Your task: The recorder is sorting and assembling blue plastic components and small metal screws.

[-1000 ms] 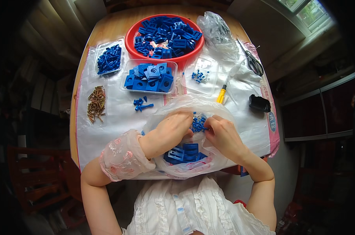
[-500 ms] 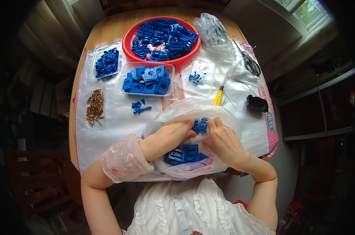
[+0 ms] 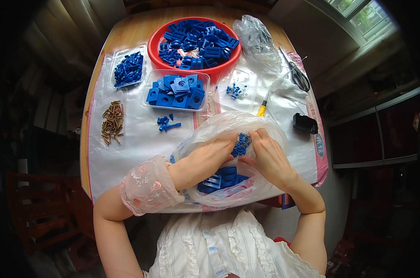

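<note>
A white translucent plastic bag [image 3: 214, 124] stands open at the near middle of the table, with large blue plastic parts [image 3: 223, 179] inside. Over its mouth my hands hold what looks like a small clear packet of tiny blue and metallic pieces [image 3: 241, 144]. My left hand [image 3: 211, 153], under a sheer embroidered cuff, grips the packet's left side with curled fingers. On the other side my right hand [image 3: 269, 156] pinches its edge, fingers bent at the top and thumb lower down. The packet's edges are hard to make out, and the left fingertips are partly hidden.
Beyond stand a red basin [image 3: 155, 58] of blue parts, a tub of blue square plates [image 3: 175, 97] and a tray of blue plugs [image 3: 128, 68]. Screws [image 3: 112, 123] lie left. A yellow-handled screwdriver [image 3: 262, 109], scissors [image 3: 299, 76] and a black object [image 3: 305, 123] lie right.
Both hands and the packet have shifted slightly right and up in the picture. The tiny pieces show as a taller, narrower cluster. The whole view has moved a little.
</note>
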A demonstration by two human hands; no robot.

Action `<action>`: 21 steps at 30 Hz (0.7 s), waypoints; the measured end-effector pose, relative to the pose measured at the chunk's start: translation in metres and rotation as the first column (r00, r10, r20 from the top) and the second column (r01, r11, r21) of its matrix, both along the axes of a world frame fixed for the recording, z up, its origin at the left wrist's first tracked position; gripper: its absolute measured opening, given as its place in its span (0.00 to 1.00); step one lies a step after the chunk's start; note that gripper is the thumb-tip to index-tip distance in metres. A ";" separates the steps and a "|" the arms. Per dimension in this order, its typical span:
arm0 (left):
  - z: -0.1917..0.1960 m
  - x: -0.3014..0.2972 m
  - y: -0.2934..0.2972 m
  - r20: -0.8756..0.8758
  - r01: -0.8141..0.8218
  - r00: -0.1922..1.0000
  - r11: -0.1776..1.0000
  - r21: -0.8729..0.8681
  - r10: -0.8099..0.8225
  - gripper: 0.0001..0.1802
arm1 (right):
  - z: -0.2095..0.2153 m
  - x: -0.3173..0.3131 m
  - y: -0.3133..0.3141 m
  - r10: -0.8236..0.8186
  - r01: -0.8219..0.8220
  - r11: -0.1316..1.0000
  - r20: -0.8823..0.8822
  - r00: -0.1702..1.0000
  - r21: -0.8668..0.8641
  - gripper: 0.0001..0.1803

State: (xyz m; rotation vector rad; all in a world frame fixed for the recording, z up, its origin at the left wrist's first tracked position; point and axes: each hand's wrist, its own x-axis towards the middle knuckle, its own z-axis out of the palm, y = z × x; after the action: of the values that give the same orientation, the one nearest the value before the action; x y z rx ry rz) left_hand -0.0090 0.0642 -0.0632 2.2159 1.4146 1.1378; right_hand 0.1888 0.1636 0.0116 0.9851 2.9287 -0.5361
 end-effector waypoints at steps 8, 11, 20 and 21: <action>0.006 0.003 -0.009 -0.075 -0.111 0.990 0.983 0.145 0.123 0.21 | -0.011 -0.001 0.014 0.062 -0.065 0.997 -0.056 0.997 -0.050 0.32; 0.005 0.000 -0.002 -0.059 -0.059 0.996 0.989 0.134 0.068 0.21 | -0.017 0.002 0.015 0.071 -0.079 0.994 -0.091 0.993 -0.080 0.31; 0.005 -0.004 0.012 -0.026 0.017 0.999 0.992 -0.122 -0.020 0.25 | -0.012 0.001 0.009 0.075 -0.082 0.995 -0.110 0.991 -0.062 0.26; 0.003 -0.004 0.011 -0.032 0.006 0.999 0.994 -0.113 -0.009 0.25 | -0.012 0.002 0.006 0.113 -0.115 0.993 -0.121 0.986 -0.009 0.26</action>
State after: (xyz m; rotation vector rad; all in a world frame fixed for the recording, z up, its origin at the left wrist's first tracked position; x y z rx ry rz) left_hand -0.0133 0.0754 -0.0600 2.1684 1.4446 0.9980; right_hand 0.1905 0.1692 0.0001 0.8048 3.0570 -0.6338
